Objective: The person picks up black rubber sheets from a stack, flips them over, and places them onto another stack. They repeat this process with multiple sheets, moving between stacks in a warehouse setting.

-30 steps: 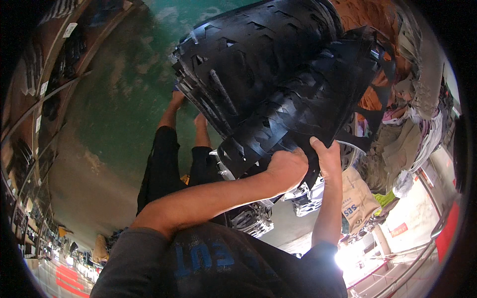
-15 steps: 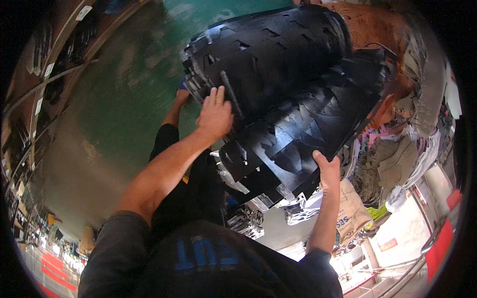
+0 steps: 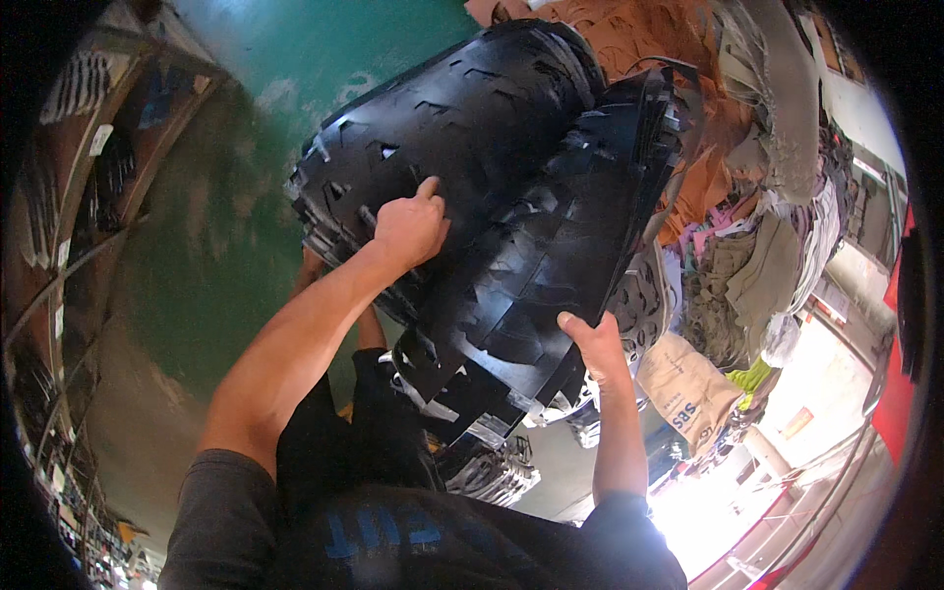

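Observation:
A thick bundle of black sheets with angular cut-outs lies before me, in two curved, humped parts. My left hand [image 3: 413, 228] rests on the left part [image 3: 472, 113], near the fold between the two; its index finger is stretched out and the other fingers are partly curled and hidden. Nothing shows in that hand. Along the lower right edge of the right part [image 3: 551, 241], my right hand [image 3: 598, 346] grips the black sheets, thumb on top and fingers out of sight underneath.
Orange-brown sheets [image 3: 639, 39] are heaped behind the bundle. On the right stand piles of grey and pink offcuts [image 3: 737, 265] and a brown paper sack [image 3: 688, 388]. Racks [image 3: 84, 167] run along the left above a green floor [image 3: 226, 216]. Below the bundle lie more cut pieces [image 3: 492, 472].
The bundle now sits further left in the picture. My left hand has gone from flat, spread fingers to a more curled shape with the index finger out. The right hand keeps its grip.

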{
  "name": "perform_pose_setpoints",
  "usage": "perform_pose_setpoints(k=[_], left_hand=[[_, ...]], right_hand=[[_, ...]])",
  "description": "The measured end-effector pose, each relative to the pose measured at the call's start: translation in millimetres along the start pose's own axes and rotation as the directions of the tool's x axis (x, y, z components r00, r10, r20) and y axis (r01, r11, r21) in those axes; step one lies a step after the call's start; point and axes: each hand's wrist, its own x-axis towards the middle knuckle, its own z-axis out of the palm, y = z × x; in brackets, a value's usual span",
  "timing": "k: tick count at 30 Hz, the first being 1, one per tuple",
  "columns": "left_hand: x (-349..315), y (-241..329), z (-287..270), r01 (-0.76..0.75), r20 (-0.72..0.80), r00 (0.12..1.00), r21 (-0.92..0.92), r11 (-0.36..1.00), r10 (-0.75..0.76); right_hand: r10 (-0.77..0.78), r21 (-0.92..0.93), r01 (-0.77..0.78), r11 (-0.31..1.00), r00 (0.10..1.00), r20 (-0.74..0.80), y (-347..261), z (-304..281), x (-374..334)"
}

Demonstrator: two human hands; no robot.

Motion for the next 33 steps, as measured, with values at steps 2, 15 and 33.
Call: perform_pose_setpoints(k=[2,15,33], left_hand=[[25,2,-4,-0.067,-0.054,0.996,0.003,0.998,0.067],[131,37,-38,-0.147,0.063,0.989,0.207,0.967,0.137],[-206,-92,-2,0.314,0.319,0.927,-0.381,0.87,-0.195]], right_hand=[[-0.005,-0.007,0.005,1.0,1.0,-0.018,2,-1,1],[0.081,0.041,-0.081,0.996,0.997,-0.011,4,-1,-1],[0.008,0.031,-0.005,0.999,0.996,-0.092,8,13,5]])
